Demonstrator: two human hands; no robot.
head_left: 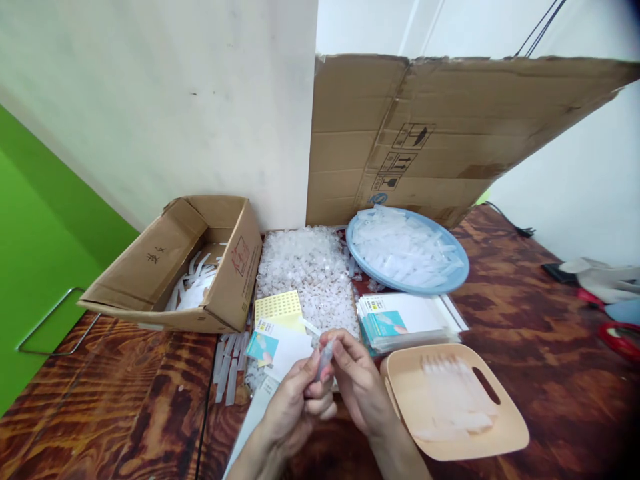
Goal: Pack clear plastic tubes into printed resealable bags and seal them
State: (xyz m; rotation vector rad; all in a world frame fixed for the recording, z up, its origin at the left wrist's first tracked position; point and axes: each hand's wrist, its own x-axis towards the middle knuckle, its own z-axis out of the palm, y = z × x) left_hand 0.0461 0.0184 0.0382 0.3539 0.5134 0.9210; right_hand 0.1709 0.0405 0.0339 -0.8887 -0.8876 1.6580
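Note:
Near the middle front, my left hand (301, 399) is closed around a small translucent tube (325, 360). The fingertips of my right hand (357, 377) pinch the upper end of the same tube. Just behind my hands lie a white card with a blue printed corner (285, 347) and a yellow sheet of small dots (277, 307). They rest on a wide heap of small clear plastic pieces (305, 260). To the right of my right hand, a peach-coloured board (507, 427) bears several translucent pieces.
An open cardboard box (235, 267) with white strips stands left. A blue round tray (460, 270) piled with translucent pieces is back right, before a large cardboard sheet (360, 133). Stacked cards (400, 323) lie below it. Red-handled scissors (617, 337) lie far right.

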